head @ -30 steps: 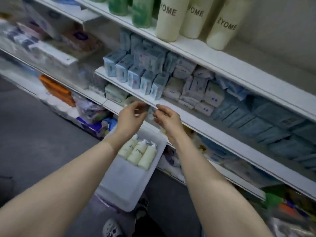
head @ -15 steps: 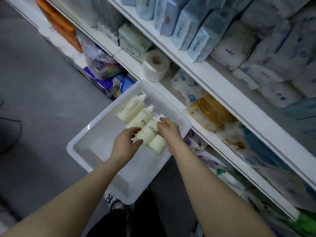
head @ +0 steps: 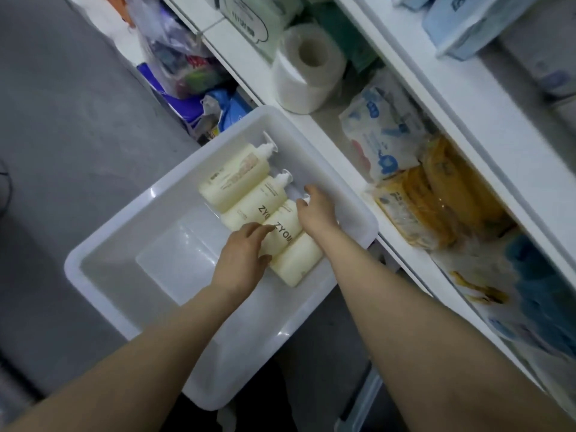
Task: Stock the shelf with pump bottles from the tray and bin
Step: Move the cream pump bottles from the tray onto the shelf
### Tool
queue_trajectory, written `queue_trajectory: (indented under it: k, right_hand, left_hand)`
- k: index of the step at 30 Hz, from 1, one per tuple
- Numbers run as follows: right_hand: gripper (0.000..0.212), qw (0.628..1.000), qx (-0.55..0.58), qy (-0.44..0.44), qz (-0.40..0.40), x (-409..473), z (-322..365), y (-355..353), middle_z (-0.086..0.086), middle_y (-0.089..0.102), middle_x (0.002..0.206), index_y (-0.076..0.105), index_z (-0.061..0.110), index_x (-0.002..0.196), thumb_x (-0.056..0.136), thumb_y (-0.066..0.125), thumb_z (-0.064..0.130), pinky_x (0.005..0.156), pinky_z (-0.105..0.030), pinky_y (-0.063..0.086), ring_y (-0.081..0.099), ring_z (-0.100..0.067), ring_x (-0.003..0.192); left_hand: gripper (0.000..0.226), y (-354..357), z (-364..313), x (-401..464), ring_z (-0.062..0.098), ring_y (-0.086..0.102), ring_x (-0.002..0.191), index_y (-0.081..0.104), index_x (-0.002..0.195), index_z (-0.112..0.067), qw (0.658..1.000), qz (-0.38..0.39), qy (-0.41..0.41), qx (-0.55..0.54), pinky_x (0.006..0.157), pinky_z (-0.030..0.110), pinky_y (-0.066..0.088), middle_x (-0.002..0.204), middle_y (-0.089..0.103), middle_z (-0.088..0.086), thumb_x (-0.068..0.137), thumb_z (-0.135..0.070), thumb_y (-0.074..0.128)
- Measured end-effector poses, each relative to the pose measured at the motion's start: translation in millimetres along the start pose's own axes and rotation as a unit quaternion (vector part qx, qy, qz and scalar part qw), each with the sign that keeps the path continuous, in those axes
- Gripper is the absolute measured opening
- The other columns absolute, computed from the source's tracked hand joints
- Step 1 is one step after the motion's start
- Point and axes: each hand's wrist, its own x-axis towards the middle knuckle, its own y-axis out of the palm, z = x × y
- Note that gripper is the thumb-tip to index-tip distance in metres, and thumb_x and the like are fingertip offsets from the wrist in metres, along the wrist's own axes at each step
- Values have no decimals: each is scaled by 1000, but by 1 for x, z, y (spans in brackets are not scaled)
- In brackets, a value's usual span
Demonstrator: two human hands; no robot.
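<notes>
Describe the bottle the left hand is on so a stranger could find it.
Start at the white plastic bin on the floor by the shelves. Four cream pump bottles lie side by side; it is the third cream bottle from the far end, under the left hand, with ZYOME facing up.

Four cream pump bottles lie side by side in one white bin (head: 103, 269): the first bottle (head: 232, 179) farthest from the person, the second bottle (head: 252, 207) next, the third bottle (head: 285, 227) lettered ZYOM, and the fourth bottle (head: 296, 263) nearest. Two pump heads show clearly; the other two are hidden or blurred. Two hands are in the bin: the left hand (head: 241, 260) and the right hand (head: 316, 210). One paper roll (head: 307, 68) sits on the shelf (head: 327, 132). One white-and-blue pack (head: 378, 129) lies beside yellow packs (head: 433, 198), too bunched to count.
</notes>
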Motion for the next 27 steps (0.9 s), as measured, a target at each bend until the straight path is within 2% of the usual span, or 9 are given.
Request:
queue_trajectory:
  k: [4,8,10,13,16,18,23,25,27]
  right_hand:
    - [44,998,-67,9,4,8,3,9,-15,37,151,40,9,146,104,38,22,111,-39,30,35,-32,140]
    - [37,997,-71,16,-1,6,5,17,-21,40,139,50,4,132,102,39,23,110,-43,34,43,-38,129]
    - [38,999,-52,7,2,0,6,16,-19,40,137,51,6,134,103,39,24,107,-41,37,49,-38,121]
    - [37,1000,17,-1,-8,-12,5,12,-15,46,134,57,14,133,101,43,27,101,-36,42,56,-34,113]
    - [26,991,123,-5,-56,-30,2,10,-4,66,112,68,18,112,99,48,29,84,-30,44,59,-22,99]
    - [24,973,224,17,-61,-41,0,11,0,70,102,70,19,103,98,49,28,87,-34,50,62,-20,98]
    - [27,910,403,90,25,-57,0,30,-2,72,112,73,26,90,97,49,17,96,-35,54,66,-19,109]
    - [19,916,388,86,53,-62,0,39,3,71,113,72,28,93,96,55,18,89,-28,52,64,-16,109]
    - [13,916,380,96,82,-68,-1,48,5,71,114,71,30,101,92,62,24,93,-30,51,64,-16,109]
  left_hand:
    - [62,9,5,0,31,51,116,56,132,-16,1000,-22,4,20,99,37,43,132,53,8,75,-5,76]
    - [66,11,8,-10,33,52,109,55,133,-12,999,-41,-11,13,94,37,44,127,53,12,72,-2,78]
    - [68,12,9,-17,34,50,107,52,135,-11,998,-50,-23,19,93,38,45,126,51,14,73,-5,79]
    - [69,13,16,-24,34,47,107,49,136,-12,998,-52,-41,18,94,41,46,126,47,13,73,-10,79]
    - [72,14,16,-29,33,49,105,46,134,-17,997,-52,-58,-10,91,40,47,126,43,9,72,-20,81]
    - [74,16,15,-35,31,53,101,43,133,-18,995,-56,-72,-38,85,38,48,125,42,8,72,-25,82]
    - [70,16,25,-50,26,57,92,39,130,-21,990,-40,-118,-68,70,30,38,111,58,3,75,-43,76]
    - [69,13,30,-56,25,58,89,40,128,-22,989,-9,-131,-64,69,29,38,106,61,2,74,-45,75]
    - [70,8,36,-64,26,60,93,40,129,-22,987,18,-148,-60,70,30,38,109,62,1,73,-42,76]
